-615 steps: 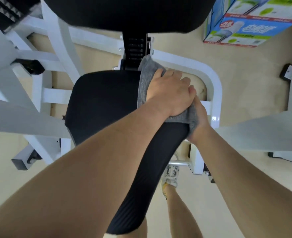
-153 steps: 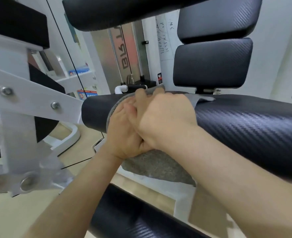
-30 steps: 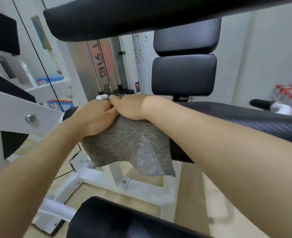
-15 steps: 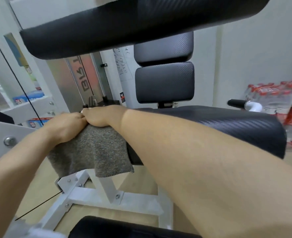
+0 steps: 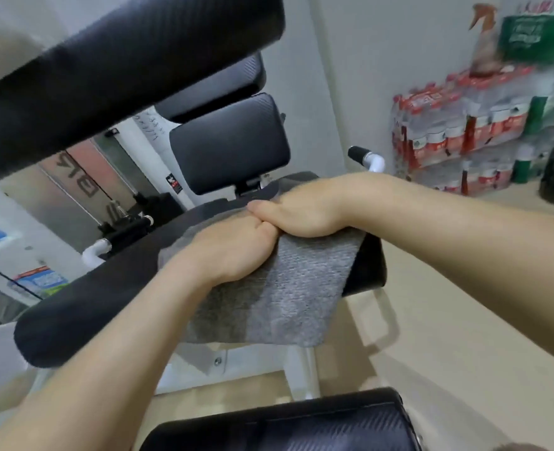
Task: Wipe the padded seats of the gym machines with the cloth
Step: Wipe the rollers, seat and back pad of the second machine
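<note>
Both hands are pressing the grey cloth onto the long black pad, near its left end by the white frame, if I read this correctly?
Not quite: in the head view both hands, left hand and right hand, press the grey cloth onto the long black pad near its right end, not its left.

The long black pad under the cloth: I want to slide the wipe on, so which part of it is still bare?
The long black pad lies bare left of the grey cloth, out to its rounded end. Rightward only a short stub shows past the cloth. The middle is crowded: left hand and right hand press the cloth there.
</note>
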